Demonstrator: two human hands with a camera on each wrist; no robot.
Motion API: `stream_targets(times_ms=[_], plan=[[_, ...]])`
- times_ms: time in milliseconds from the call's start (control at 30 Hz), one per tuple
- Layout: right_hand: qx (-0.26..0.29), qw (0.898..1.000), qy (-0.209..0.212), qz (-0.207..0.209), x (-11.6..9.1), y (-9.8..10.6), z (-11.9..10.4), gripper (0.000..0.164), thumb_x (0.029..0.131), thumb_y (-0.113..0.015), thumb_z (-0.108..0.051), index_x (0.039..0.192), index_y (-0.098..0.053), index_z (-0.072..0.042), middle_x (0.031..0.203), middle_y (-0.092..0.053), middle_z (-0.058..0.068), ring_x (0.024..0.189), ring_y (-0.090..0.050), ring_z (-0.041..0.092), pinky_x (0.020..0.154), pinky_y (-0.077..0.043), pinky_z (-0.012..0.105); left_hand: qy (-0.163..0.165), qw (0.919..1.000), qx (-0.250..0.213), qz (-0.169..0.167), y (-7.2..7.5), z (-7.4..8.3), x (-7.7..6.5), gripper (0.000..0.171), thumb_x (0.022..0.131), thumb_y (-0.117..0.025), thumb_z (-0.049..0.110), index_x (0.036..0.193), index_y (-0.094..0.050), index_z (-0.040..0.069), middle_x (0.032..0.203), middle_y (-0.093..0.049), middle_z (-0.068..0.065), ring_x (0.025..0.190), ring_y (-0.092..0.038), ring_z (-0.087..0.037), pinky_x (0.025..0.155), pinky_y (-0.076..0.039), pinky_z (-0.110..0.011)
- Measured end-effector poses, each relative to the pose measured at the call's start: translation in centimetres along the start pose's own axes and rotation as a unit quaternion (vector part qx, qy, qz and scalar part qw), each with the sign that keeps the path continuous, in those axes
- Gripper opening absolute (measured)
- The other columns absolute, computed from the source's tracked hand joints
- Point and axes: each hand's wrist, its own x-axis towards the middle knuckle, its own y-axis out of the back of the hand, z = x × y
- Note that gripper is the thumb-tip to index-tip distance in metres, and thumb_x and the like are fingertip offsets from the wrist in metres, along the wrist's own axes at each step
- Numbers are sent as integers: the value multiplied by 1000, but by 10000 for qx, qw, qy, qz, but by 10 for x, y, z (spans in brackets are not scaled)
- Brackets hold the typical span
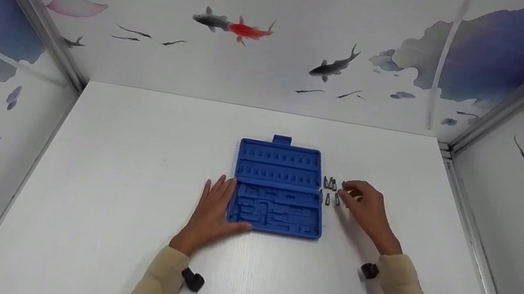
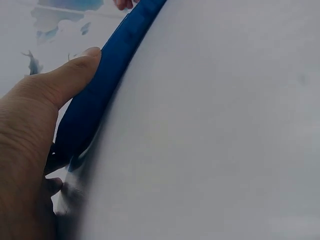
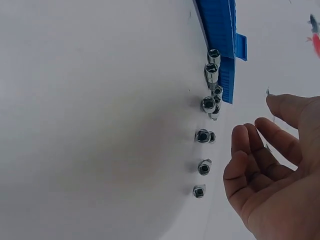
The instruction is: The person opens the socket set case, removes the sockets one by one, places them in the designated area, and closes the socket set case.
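An open blue plastic case [image 1: 278, 211] with moulded recesses lies flat on the table. My left hand [image 1: 211, 213] rests against its lower left corner: the straight fingers lie along the left side and the thumb touches the front edge, also seen on the blue case [image 2: 95, 100] in the left wrist view. Several small chrome sockets [image 3: 203, 135] stand upright to the right of the case, their square holes facing up. Over these sockets [image 1: 328, 199] hovers my right hand [image 1: 364, 206]. Its thumb and loosely bent fingers [image 3: 277, 137] are apart, with nothing visible between them.
The white table [image 1: 119, 171] is enclosed by printed panels [image 1: 276, 64] at the back and both sides. A metal frame strip [image 1: 477, 257] runs along the right edge. The case's latch tab [image 1: 282, 140] points toward the back.
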Motion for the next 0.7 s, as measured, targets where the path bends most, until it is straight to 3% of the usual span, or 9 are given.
stream_targets(times_ms=[200,433,533,700], plan=[[-8,9989,342,-323,14,-3,-6,27,103,-79,-7,127,-76,4,120,-75,18,105,-69,28,86,-54,27,40,9999,-132,14,-2,2,-5,128,88,-79,73,175,-20,1,182,-23,-17,171,-11,-36,137,3,-55],[-60,9921,834,-940,36,-4,-14,33,103,-79,-7,132,-73,6,128,-72,22,120,-66,42,99,-55,59,112,9999,-41,9,-3,2,-5,127,89,-77,75,175,-20,2,182,-23,-16,171,-11,-34,138,1,-54],[-108,9887,818,-1253,48,-3,-14,39,104,-78,-9,139,-69,5,139,-67,22,132,-59,44,109,-50,65,127,9999,-24,17,-3,2,-5,127,89,-77,75,175,-20,2,182,-23,-16,171,-11,-33,138,1,-54],[-185,9839,561,-1689,67,-1,-11,50,103,-80,-12,148,-63,5,152,-58,23,146,-47,44,123,-38,65,92,9999,-94,31,-3,4,-7,126,90,-77,74,175,-20,1,182,-23,-16,171,-11,-34,138,1,-54]])
